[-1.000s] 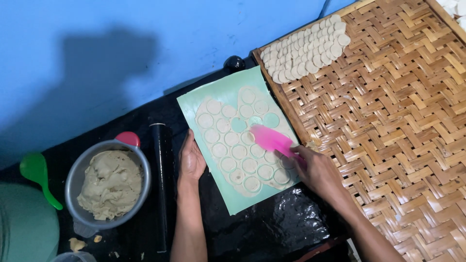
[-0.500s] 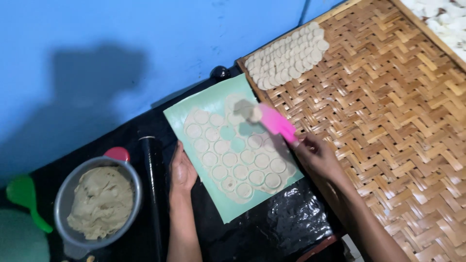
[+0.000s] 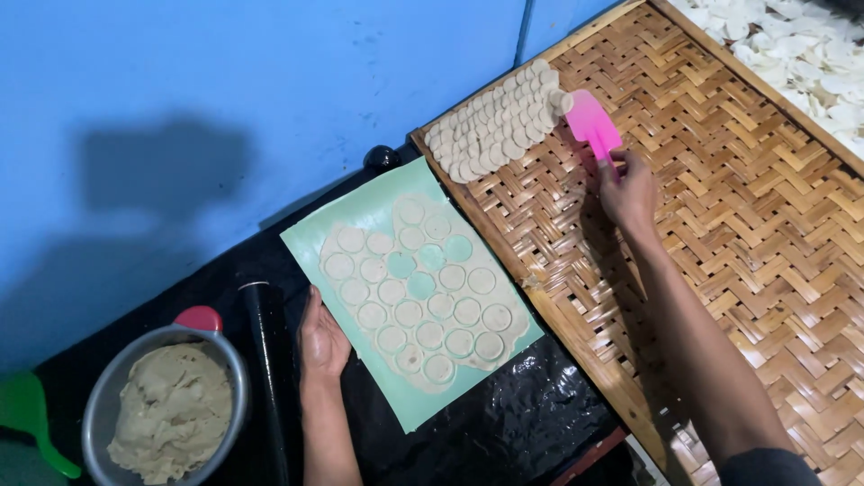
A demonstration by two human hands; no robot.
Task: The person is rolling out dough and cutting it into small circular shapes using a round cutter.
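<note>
While the left hand (image 3: 322,342) lies flat and open on the left edge of the green mat (image 3: 310,238) bearing the cut dough sheet (image 3: 414,292), the right hand (image 3: 630,193) grips a pink scraper (image 3: 591,121), its blade touching the dough rounds (image 3: 495,121) stacked at the woven tray's (image 3: 720,225) far-left corner.

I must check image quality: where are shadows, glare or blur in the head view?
Head view: a soft dark shadow lies on the blue wall at left; glare glints off the wrinkled black plastic sheet near the bottom; the pale pieces at top right look washed out; the right hand and pink spatula appear fairly sharp.
</note>
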